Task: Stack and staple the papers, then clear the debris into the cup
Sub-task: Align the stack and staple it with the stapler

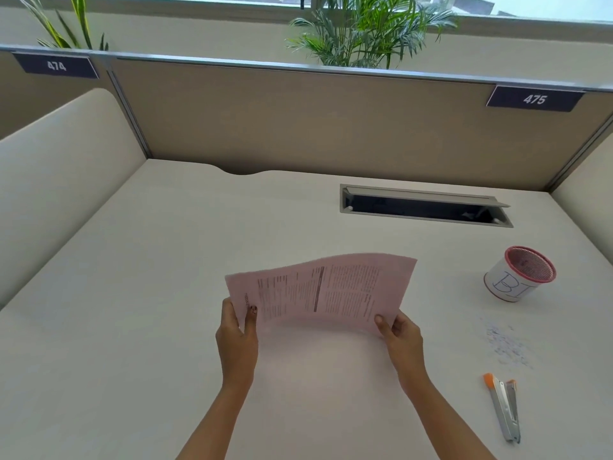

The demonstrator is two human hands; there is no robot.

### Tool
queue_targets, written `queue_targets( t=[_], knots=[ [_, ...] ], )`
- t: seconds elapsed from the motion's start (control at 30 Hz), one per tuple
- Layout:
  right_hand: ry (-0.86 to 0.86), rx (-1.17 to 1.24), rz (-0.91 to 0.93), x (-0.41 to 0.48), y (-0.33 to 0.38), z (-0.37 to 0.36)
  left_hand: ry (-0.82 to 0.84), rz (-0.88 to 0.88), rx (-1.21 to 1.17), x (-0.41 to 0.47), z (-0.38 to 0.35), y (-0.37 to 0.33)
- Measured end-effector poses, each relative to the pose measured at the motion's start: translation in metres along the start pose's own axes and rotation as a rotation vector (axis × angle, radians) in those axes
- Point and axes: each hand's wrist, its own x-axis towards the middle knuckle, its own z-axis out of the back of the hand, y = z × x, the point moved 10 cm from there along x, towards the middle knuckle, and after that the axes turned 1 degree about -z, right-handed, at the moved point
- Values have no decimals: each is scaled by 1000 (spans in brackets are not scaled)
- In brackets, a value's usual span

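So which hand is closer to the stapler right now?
Right. The right hand holds the papers left of the stapler; the left hand grips their other corner, farther away.

Print on the papers (pixel 318 290) blurs beyond reading.

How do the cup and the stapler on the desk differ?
The cup is round, white with a red rim; the stapler is long, silver with orange ends. The cup stands farther away; the stapler lies flat nearer the person. Both sit on the desk right of the papers, untouched.
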Motion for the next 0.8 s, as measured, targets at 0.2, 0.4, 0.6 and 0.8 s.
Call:
queue_targets(
  t=[0.2, 0.4, 0.6, 0.8],
  knots=[
    [-51, 59, -32, 4, 2, 17, 52, 8, 58, 9, 3, -3],
    [41, 588, -283, 4, -9, 6, 70, 115, 38, 13, 0, 5],
    [237, 583, -224, -26, 13, -45, 93, 239, -126, 2, -18, 12],
    [148, 430, -134, -37, 29, -62, 157, 317, -300, -8, -33, 7]
  ],
)
